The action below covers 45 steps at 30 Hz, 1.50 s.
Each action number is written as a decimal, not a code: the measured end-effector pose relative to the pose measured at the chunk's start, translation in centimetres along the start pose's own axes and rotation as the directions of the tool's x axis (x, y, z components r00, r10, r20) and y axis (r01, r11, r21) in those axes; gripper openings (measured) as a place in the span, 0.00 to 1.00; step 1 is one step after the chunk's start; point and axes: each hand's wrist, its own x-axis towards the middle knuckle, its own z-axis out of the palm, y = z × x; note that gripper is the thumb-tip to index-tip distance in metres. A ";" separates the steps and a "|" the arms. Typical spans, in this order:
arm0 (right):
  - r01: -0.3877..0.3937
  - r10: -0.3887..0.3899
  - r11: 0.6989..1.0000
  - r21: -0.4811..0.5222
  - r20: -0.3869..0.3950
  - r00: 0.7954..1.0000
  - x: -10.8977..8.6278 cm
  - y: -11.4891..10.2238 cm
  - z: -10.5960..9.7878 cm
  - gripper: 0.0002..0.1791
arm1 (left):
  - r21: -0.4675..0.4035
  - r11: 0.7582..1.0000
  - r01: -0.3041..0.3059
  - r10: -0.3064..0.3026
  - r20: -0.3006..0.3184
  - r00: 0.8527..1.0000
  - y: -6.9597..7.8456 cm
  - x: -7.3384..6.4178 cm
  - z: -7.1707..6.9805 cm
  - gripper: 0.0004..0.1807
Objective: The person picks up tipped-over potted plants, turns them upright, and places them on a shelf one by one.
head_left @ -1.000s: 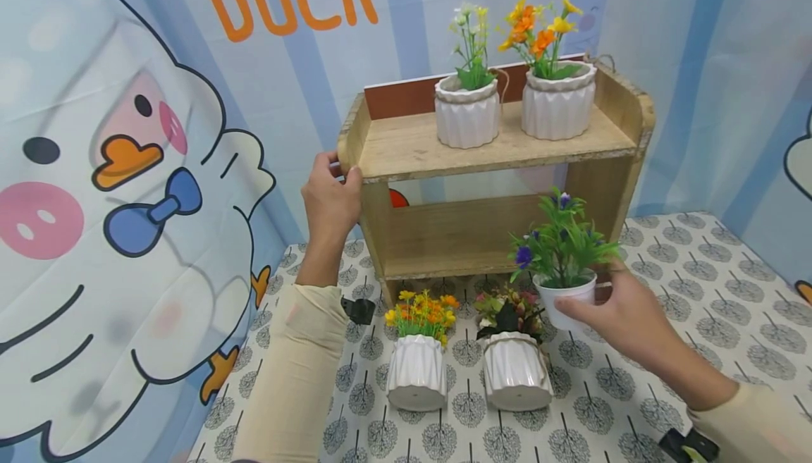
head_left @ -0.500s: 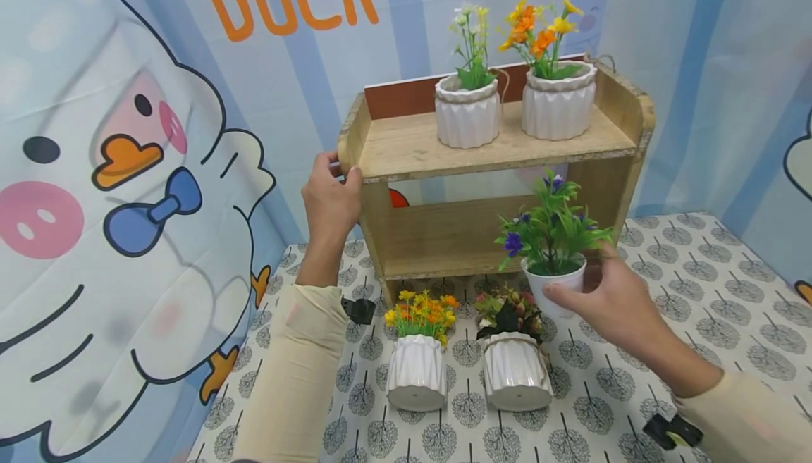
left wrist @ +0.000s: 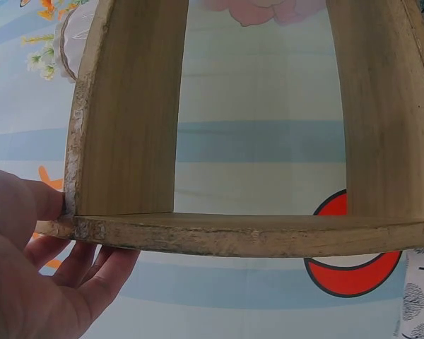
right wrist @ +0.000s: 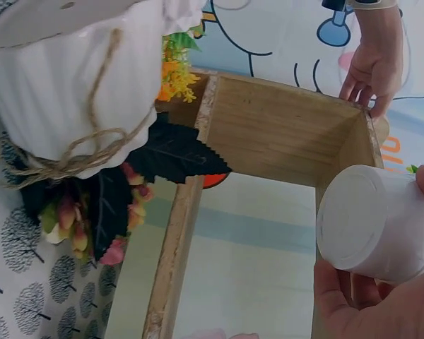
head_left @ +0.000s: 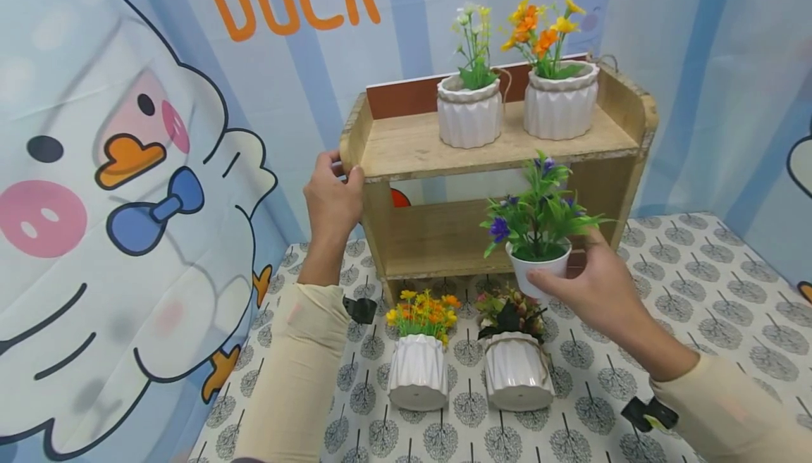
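My left hand (head_left: 334, 199) grips the upper left corner of a two-tier wooden shelf (head_left: 406, 154); in the left wrist view its fingers (left wrist: 109, 279) wrap round the side board's edge. In my right hand (head_left: 593, 281) is a small white pot (head_left: 539, 269) with a green plant (head_left: 538, 216) bearing purple flowers, held upright in front of the shelf's lower opening. Thumb and fingers close round the pot, whose smooth base (right wrist: 352, 217) shows in the right wrist view. Two white fluted pots stand on the top board, one with white flowers (head_left: 471, 114), one with orange and yellow flowers (head_left: 560, 103).
Before the shelf, two more fluted pots lie tipped on the tree-patterned cloth (head_left: 590, 392): one with yellow-orange flowers (head_left: 419, 371), one with pinkish flowers and dark leaves (head_left: 519, 371). A duck-printed curtain (head_left: 127, 294) hangs behind and left.
My right hand has carried the purple-flowered pot up and to the left, toward the front of the shelf's lower opening. My left hand stays on the shelf corner.
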 end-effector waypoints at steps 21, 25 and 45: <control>0.034 -0.032 0.998 0.050 -0.040 0.999 2.0 -3.3 1.2 0.44 | -0.003 1.000 0.005 -0.005 0.004 1.000 -0.1 0.0 0.0 0.22; 0.022 -0.021 0.999 0.036 -0.023 1.000 2.4 -3.9 1.3 0.45 | -0.005 1.000 0.002 -0.002 -0.002 1.000 -0.1 0.1 0.0 0.22; 0.112 -0.092 0.978 0.177 -0.118 0.989 5.6 -7.5 1.8 0.45 | -0.004 1.000 0.002 -0.002 0.001 1.000 0.0 -0.1 -0.1 0.22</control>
